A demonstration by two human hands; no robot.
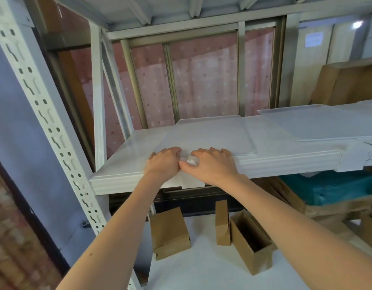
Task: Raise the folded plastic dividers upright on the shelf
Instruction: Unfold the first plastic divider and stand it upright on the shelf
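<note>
Soft, even daylight — perhaps from the curtained window (203, 80) — edges bowed and blurred.

Two translucent white plastic dividers lie flat on the white shelf (126, 147); the nearer divider (208, 135) at frame centre, its front tab overhanging the edge; the second divider (319, 122) at right, overlapping it.

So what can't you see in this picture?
Head view only:
- Fingertips of the left hand and right hand: curled over the flat divider's front edge, so the grip is unclear.
- The small clip between the hands: mostly covered by them.
- The second divider: cut off by the right edge.
- Inside the open cardboard box: too dark.
- The paper notice on the wall: too blurred to read.
</note>
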